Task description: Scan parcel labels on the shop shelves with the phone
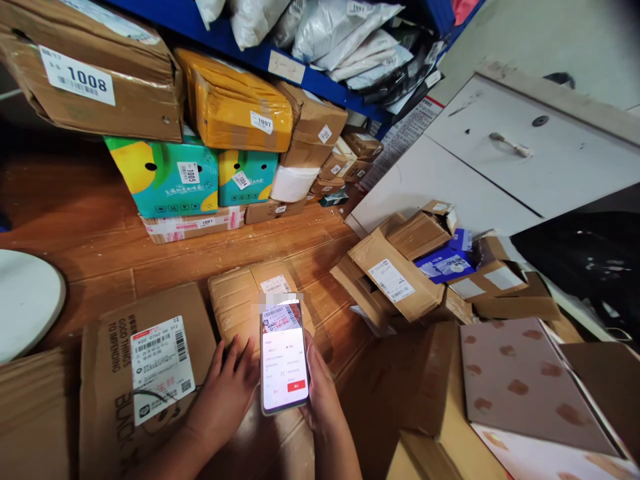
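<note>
A smartphone with a lit screen is held upright in my right hand. Its screen has a shipping label picture at the top, text fields below and a red button. Behind the phone lies a brown cardboard box with a white label, partly covered by the phone. My left hand rests on this box with its fingers spread, just left of the phone. Under my left forearm stands a larger carton bearing a big white shipping label.
Numbered parcels, including a yellow-wrapped box and a teal carton, are stacked under a blue shelf holding plastic mailers. Opened boxes pile up by a white cabinet. A round white surface is at left.
</note>
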A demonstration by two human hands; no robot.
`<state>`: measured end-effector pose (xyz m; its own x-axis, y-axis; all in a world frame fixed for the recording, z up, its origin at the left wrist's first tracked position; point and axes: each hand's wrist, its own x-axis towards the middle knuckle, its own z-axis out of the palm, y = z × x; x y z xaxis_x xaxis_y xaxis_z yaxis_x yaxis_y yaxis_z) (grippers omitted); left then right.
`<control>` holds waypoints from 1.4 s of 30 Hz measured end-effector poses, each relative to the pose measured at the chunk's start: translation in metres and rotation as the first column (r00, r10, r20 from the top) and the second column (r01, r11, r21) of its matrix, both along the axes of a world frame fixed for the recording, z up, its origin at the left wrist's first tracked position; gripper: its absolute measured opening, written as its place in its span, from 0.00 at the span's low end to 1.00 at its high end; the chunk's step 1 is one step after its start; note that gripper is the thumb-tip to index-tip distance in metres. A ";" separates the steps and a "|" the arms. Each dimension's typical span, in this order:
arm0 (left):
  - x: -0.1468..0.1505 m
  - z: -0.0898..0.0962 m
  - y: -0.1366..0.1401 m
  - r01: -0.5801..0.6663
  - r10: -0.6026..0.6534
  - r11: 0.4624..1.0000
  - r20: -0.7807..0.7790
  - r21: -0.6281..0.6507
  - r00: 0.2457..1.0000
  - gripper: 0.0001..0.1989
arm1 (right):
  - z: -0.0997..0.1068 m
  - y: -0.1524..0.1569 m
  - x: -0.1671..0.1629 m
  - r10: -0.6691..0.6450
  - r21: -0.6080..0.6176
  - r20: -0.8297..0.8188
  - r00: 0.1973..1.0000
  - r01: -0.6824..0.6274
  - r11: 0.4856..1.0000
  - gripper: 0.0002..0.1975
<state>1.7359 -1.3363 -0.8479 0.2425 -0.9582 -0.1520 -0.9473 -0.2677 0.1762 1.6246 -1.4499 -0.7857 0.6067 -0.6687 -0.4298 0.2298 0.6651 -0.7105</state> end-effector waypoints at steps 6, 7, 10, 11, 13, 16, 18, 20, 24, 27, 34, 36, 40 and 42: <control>0.001 0.001 0.000 0.000 0.000 1.000 -0.012 -0.004 1.000 0.25 | 0.000 -0.002 0.000 0.010 0.016 -0.013 1.000 -0.010 1.000 0.26; 0.000 0.000 0.000 0.000 0.000 1.000 -0.008 -0.012 1.000 0.25 | 0.000 -0.002 0.000 0.008 0.024 -0.018 1.000 -0.007 1.000 0.26; 0.000 -0.002 0.001 0.005 -0.004 0.998 0.010 -0.055 1.000 0.25 | 0.001 -0.001 0.000 0.006 0.034 -0.007 1.000 -0.006 0.999 0.25; 0.000 -0.004 0.002 0.008 -0.007 0.997 0.019 -0.073 1.000 0.24 | 0.001 0.000 -0.001 0.007 0.037 0.001 1.000 -0.007 0.999 0.25; 0.000 -0.007 0.003 0.022 -0.017 0.993 0.045 -0.116 0.999 0.24 | 0.001 0.001 -0.002 0.000 0.049 0.009 1.000 0.000 0.999 0.24; 0.000 -0.011 0.004 0.042 -0.025 0.981 0.093 -0.191 0.995 0.24 | 0.003 0.003 -0.003 -0.027 0.075 0.010 1.000 0.027 0.997 0.23; 0.000 -0.012 0.004 0.051 -0.022 0.972 0.124 -0.228 0.992 0.24 | 0.006 0.004 -0.003 -0.017 0.082 0.031 0.999 0.015 0.997 0.22; 0.001 -0.012 0.005 0.057 -0.022 0.967 0.143 -0.249 0.990 0.24 | 0.010 0.004 -0.003 0.034 0.077 0.095 0.995 -0.042 0.996 0.21; 0.002 -0.012 0.006 0.060 -0.029 0.970 0.134 -0.236 0.991 0.26 | 0.020 0.006 -0.002 0.112 0.086 0.204 0.973 -0.131 0.988 0.34; 0.002 -0.011 0.006 0.073 -0.037 0.963 0.141 -0.259 0.989 0.27 | 0.023 0.008 -0.004 0.141 0.049 0.188 0.972 -0.153 0.987 0.38; 0.002 -0.009 0.006 0.103 -0.045 0.917 0.156 -0.385 0.987 0.25 | 0.009 0.013 -0.007 0.195 -0.085 0.183 0.964 -0.182 0.980 0.39; 0.001 -0.012 0.005 0.093 -0.036 0.921 0.155 -0.379 0.987 0.24 | 0.008 0.013 -0.007 0.193 -0.096 0.187 0.963 -0.177 0.980 0.39; 0.000 -0.016 0.000 0.076 -0.021 0.917 0.142 -0.392 0.990 0.20 | 0.015 0.013 -0.012 0.161 0.002 0.171 0.972 -0.163 0.987 0.37; 0.001 -0.012 0.000 0.071 -0.035 0.919 0.099 -0.388 0.994 0.19 | 0.018 0.016 -0.017 0.131 0.096 0.210 0.969 -0.153 0.984 0.34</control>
<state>1.7368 -1.3360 -0.8595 0.1849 -0.9487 0.2563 -0.9747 -0.1436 0.1715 1.6080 -1.4342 -0.7681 0.7739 -0.5247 -0.3548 0.2584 0.7730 -0.5794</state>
